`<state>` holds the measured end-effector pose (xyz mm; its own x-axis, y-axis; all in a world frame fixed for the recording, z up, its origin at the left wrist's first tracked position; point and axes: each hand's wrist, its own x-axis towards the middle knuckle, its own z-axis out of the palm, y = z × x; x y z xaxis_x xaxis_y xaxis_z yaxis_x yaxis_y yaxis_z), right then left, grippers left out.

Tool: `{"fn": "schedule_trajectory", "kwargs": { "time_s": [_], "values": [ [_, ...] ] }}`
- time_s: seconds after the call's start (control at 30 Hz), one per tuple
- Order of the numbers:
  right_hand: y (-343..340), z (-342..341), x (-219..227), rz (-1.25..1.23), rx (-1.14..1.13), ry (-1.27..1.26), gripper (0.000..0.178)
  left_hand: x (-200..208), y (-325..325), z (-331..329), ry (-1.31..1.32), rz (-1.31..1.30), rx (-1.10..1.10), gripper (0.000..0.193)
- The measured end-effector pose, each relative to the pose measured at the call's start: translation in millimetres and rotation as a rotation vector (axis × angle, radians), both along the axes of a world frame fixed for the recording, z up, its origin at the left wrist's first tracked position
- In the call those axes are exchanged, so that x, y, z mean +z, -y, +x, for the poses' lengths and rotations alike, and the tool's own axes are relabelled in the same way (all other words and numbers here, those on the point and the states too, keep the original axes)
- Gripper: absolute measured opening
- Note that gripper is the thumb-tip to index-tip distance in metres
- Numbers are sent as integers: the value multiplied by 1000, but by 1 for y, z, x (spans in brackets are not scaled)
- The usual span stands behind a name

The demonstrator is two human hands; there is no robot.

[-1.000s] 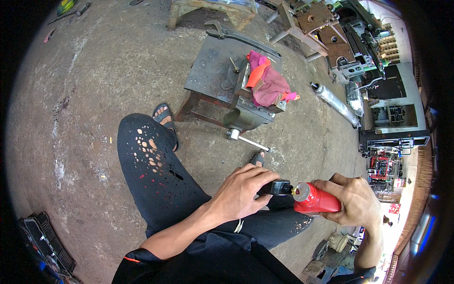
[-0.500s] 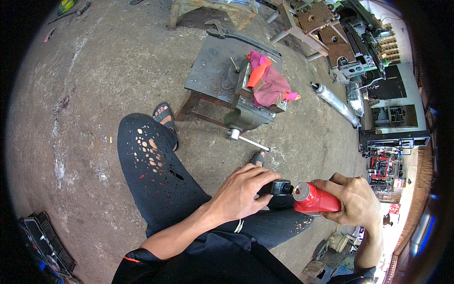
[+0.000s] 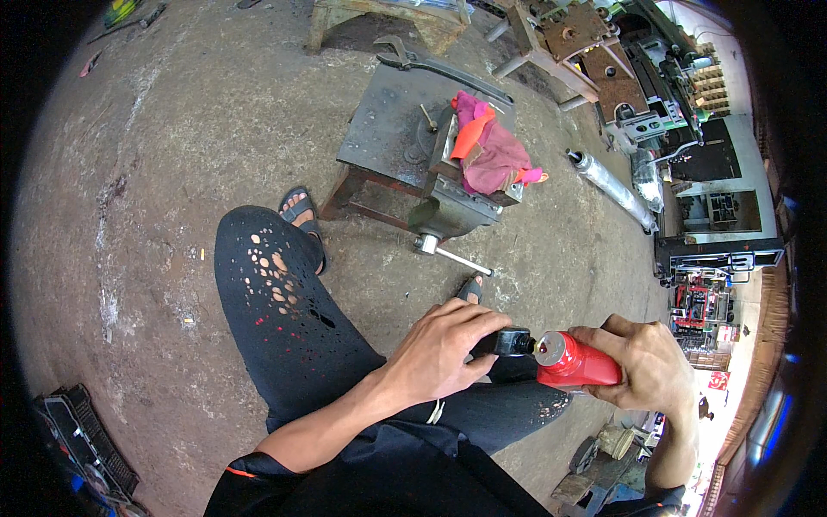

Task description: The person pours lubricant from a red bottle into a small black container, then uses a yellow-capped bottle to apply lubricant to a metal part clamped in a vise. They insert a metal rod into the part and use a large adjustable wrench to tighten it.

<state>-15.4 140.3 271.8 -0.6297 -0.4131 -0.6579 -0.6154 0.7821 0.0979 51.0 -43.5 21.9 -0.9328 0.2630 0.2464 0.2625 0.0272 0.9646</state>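
In my left hand [image 3: 444,345] is a small black container [image 3: 514,342] with a ribbed neck, gripped between thumb and fingers. My palm hides most of its body. A red bottle [image 3: 586,362] is tipped toward it in my right hand [image 3: 646,362], whose fingers wrap its side. Its silver seal [image 3: 550,349] has a small hole and faces the black neck. The two mouths nearly meet above my lap, with a small yellowish spot between them; whether liquid flows there I cannot make out.
Ahead stands a metal bench [image 3: 370,129] with a vise [image 3: 448,215], its handle [image 3: 465,261] pointing toward me. A pink and orange cloth [image 3: 491,155] drapes the vise, and a large wrench [image 3: 405,56] lies behind. A wrapped cylinder [image 3: 613,189] lies right; a black crate [image 3: 86,439] sits lower left.
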Motion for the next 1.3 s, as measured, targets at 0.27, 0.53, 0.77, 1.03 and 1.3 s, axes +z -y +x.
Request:
{"fn": "schedule_trajectory", "kwargs": {
  "time_s": [0.27, 0.53, 0.77, 1.03, 1.3],
  "values": [
    [2, -1, 3, 17, 10, 28, 69, -1, 1, -2, -29, -10, -32, 51],
    [-3, 0, -1, -5, 3, -4, 78, -1, 0, -2, -49, -7, -19, 50],
    [-2, 0, 0, 10, 16, 3, 79, -1, -1, -2, -19, 8, -27, 50],
    [-2, -1, 0, 13, -3, 0, 79, -2, -3, -2, -24, 26, 10, 48],
    [0, -1, 2, 31, -9, -1, 80, -2, -3, -2, -27, 33, 12, 48]
  ]
}}
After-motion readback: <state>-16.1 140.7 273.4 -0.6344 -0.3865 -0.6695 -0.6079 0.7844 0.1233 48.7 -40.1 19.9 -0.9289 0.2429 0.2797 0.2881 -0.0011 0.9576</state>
